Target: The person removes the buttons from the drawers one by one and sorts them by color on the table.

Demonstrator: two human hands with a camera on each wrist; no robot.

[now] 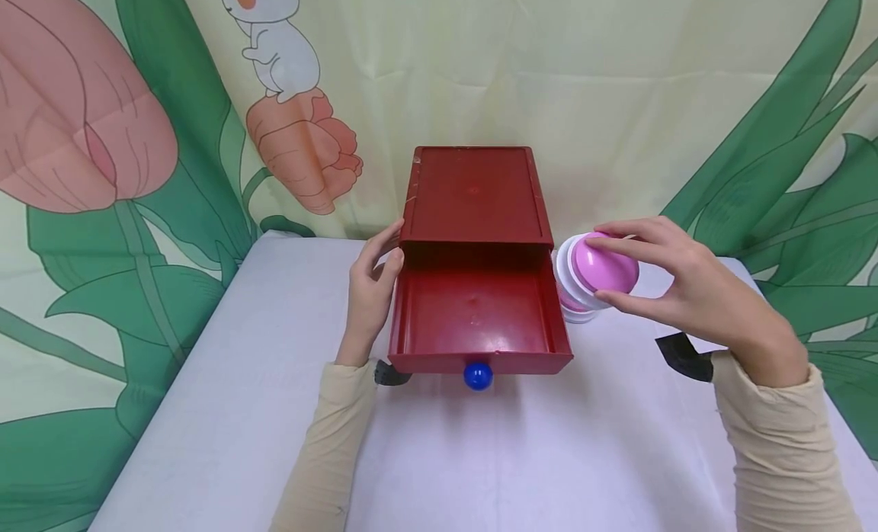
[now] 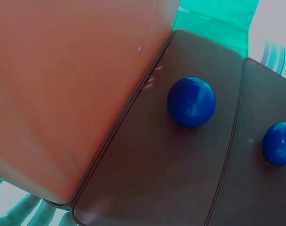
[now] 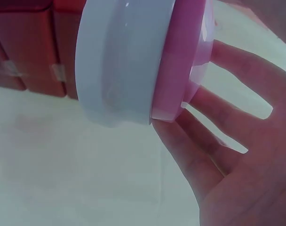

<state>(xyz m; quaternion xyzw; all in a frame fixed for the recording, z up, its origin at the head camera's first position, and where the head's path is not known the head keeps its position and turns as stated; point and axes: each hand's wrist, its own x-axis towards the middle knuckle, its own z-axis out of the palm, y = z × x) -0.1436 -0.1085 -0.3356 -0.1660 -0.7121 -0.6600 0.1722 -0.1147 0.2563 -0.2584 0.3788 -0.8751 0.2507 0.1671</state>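
Right hand grips round pink-and-white plastic container, tilted on side, fingers curled over domed pink lid, just right of open drawer. Smooth white band, glossy pink cap in right wrist view; contents hidden. Left hand rests against left side of glossy red box, fingers relaxed, gripping nothing. Round blue knob on drawer front. Table under pale matte cloth. Hands well apart.

Your left hand resting against the left side of the red drawer box, its drawer pulled open with a blue knob, your right hand gripping a pink-lidded white container tilted just beside the box, white table.
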